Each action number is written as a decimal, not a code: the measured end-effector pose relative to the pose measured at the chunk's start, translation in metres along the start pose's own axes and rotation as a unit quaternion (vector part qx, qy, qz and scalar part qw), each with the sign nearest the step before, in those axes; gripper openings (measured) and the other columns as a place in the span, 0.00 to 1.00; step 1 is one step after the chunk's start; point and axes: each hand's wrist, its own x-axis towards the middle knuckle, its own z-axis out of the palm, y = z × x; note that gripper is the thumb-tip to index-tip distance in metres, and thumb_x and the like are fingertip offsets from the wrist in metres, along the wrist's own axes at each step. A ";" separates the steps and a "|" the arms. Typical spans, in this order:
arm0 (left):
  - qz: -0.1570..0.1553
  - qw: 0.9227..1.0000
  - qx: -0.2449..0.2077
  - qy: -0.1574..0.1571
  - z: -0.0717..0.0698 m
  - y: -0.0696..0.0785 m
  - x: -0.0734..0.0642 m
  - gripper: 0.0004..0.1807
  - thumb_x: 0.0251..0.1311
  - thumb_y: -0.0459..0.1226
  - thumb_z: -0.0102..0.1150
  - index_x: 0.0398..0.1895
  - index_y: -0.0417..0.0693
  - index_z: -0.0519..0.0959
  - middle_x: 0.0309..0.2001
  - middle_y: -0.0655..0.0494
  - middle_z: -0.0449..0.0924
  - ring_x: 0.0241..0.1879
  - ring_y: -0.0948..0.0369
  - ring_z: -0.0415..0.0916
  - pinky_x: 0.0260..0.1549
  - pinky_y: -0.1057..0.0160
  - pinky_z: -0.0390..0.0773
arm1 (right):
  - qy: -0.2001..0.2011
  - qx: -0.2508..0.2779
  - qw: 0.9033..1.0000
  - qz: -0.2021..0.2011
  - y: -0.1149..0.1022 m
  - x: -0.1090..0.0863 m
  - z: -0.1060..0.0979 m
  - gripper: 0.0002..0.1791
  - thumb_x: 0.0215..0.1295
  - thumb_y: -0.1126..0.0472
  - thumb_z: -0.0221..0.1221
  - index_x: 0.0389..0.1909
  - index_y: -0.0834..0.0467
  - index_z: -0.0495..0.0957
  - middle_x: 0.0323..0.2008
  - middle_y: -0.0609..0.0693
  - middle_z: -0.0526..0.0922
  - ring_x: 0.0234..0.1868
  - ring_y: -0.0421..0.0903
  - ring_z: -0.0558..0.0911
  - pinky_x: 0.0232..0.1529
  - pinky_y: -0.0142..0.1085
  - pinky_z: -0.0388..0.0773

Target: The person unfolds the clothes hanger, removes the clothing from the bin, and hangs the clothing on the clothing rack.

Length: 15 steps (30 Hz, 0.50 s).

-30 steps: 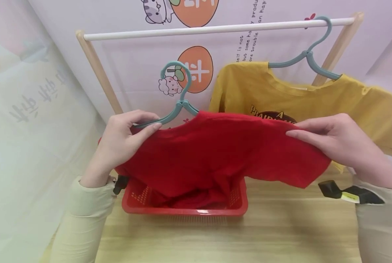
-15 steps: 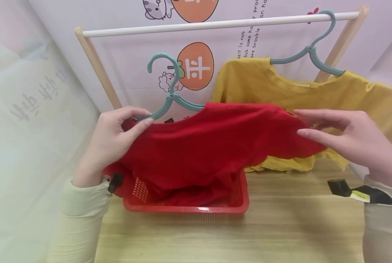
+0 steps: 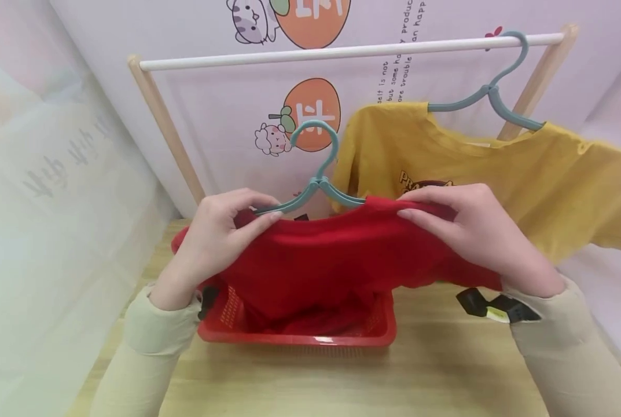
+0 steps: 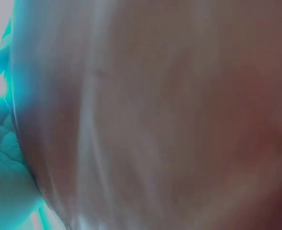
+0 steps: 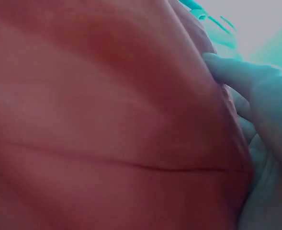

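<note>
A red T-shirt [image 3: 315, 255] is partly on a blue-green clothes hanger [image 3: 319, 182], its lower part hanging into the red basket. My left hand [image 3: 216, 237] pinches the hanger's left arm together with the shirt's neckline. On the other side, my right hand [image 3: 471, 229] pinches the shirt at its right shoulder, thumb in front. The hanger's hook stands up free, below the rail. Cloth fills most of both wrist views; the left hand [image 4: 4, 163] shows at one edge, the right hand [image 5: 270, 105] at the other. Fabric hides the hanger's arm ends.
A wooden rack with a white rail [image 3: 289, 56] stands behind. From its right end hangs a yellow T-shirt [image 3: 477, 174] on another hanger [image 3: 489, 90]. The red basket [image 3: 297, 339] sits on the wood-grain table [image 3: 289, 382]. A printed backdrop [image 3: 211, 116] closes off the back.
My right hand has slid inward from the sleeve to the shoulder and pinches there. The hanger and left hand first shifted left, then right and lower in view.
</note>
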 end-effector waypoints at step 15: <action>-0.315 0.921 -0.223 0.047 0.023 -0.035 -0.009 0.36 0.55 0.49 0.77 0.66 0.57 0.71 0.55 0.57 0.80 0.51 0.56 0.80 0.51 0.55 0.80 | 0.099 -0.029 0.990 0.099 0.009 -0.008 -0.060 0.15 0.62 0.67 0.71 0.50 0.54 0.89 0.37 0.30 0.85 0.34 0.31 0.80 0.36 0.18 0.72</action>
